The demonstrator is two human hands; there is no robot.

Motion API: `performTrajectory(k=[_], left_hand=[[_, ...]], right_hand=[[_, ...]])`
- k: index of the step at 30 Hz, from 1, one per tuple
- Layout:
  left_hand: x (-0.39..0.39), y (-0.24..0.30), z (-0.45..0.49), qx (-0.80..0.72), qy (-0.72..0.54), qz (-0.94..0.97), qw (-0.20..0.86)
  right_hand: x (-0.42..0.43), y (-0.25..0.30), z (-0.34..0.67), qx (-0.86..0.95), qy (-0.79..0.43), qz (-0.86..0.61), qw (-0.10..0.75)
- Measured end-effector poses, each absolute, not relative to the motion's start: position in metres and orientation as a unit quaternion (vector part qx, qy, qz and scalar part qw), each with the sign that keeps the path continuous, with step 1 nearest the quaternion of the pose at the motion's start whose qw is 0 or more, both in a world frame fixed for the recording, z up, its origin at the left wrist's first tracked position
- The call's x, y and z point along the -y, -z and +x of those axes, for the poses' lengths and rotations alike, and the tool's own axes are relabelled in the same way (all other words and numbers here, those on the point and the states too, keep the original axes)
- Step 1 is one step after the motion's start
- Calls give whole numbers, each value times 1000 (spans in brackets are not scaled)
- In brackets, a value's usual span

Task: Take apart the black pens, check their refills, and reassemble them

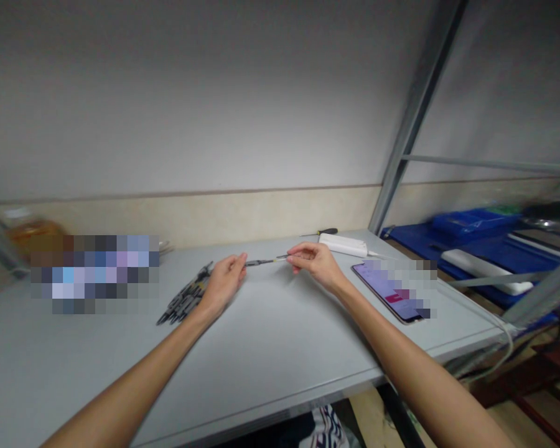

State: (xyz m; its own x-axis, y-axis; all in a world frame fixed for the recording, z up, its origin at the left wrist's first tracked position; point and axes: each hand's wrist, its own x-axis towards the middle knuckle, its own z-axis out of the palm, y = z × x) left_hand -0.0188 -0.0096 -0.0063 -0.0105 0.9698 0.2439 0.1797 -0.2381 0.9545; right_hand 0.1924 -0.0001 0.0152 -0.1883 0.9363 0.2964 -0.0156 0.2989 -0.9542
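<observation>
Both my hands hold one thin dark pen [266,261] level above the grey table [270,348]. My left hand [224,283] pinches its left end with closed fingers. My right hand [315,261] pinches the right end, where a lighter tip shows. A pile of several dark pens [186,295] lies on the table just left of my left hand.
A phone [394,292] lies face up to the right of my right hand. A white power strip [343,244] and a small screwdriver [322,233] rest near the wall. Blue trays [471,239] sit on a lower shelf at right, behind a metal frame post [415,118]. A cable hangs over the table's right edge.
</observation>
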Motion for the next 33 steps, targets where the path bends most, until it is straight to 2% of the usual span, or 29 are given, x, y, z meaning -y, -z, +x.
performTrajectory(k=[8, 14, 19, 29, 33], left_hand=[[11, 3, -17, -426, -568, 581, 398], [10, 4, -20, -432, -588, 554, 401], [8, 9, -21, -426, -583, 549, 421], [8, 7, -19, -413, -591, 502, 477], [9, 7, -18, -410, -586, 493, 496]], right_hand=[[3, -15, 191, 630, -435, -494, 411], [0, -20, 198, 678, -380, -432, 457], [2, -20, 201, 717, -311, -422, 458], [4, -22, 197, 701, -403, -378, 451], [5, -20, 197, 695, -413, -413, 419]])
